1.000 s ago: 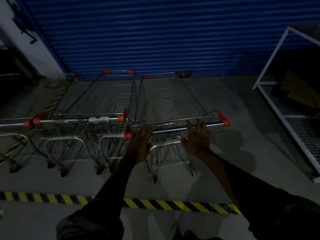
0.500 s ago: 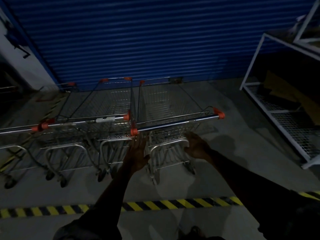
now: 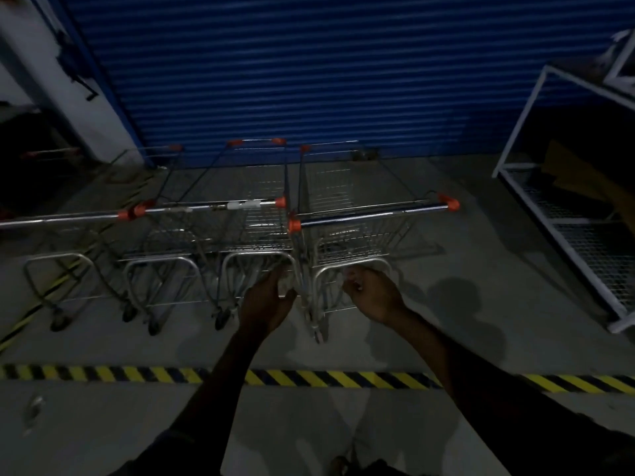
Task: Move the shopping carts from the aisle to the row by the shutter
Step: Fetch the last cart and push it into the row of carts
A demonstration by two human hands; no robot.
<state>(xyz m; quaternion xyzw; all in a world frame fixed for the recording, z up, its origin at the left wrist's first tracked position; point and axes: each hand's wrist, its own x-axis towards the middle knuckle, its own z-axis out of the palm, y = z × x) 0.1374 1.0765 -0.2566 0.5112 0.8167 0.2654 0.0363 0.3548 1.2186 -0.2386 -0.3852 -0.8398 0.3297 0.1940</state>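
Observation:
Three wire shopping carts stand side by side, noses toward the blue shutter (image 3: pixel 292 73). The rightmost cart (image 3: pixel 374 214) has a dark handle bar with orange end caps, and it sits slightly askew beside the middle cart (image 3: pixel 209 207). A third cart (image 3: pixel 58 219) is cut off at the left edge. My left hand (image 3: pixel 268 300) hangs open below and in front of the rightmost cart's handle, touching nothing. My right hand (image 3: pixel 374 293) is curled loosely near that cart's lower rear frame, off the handle and holding nothing.
A white wire shelf frame (image 3: pixel 556 218) lies on the floor to the right, with cardboard inside it. Yellow-and-black hazard tape (image 3: pixel 343 377) crosses the concrete floor in front of me. A white pillar (image 3: pixel 34 63) stands at the far left. The lighting is dim.
Both hands were on the rightmost cart's handle; they have let go and dropped back toward me. The cart has rolled a little further toward the shutter.

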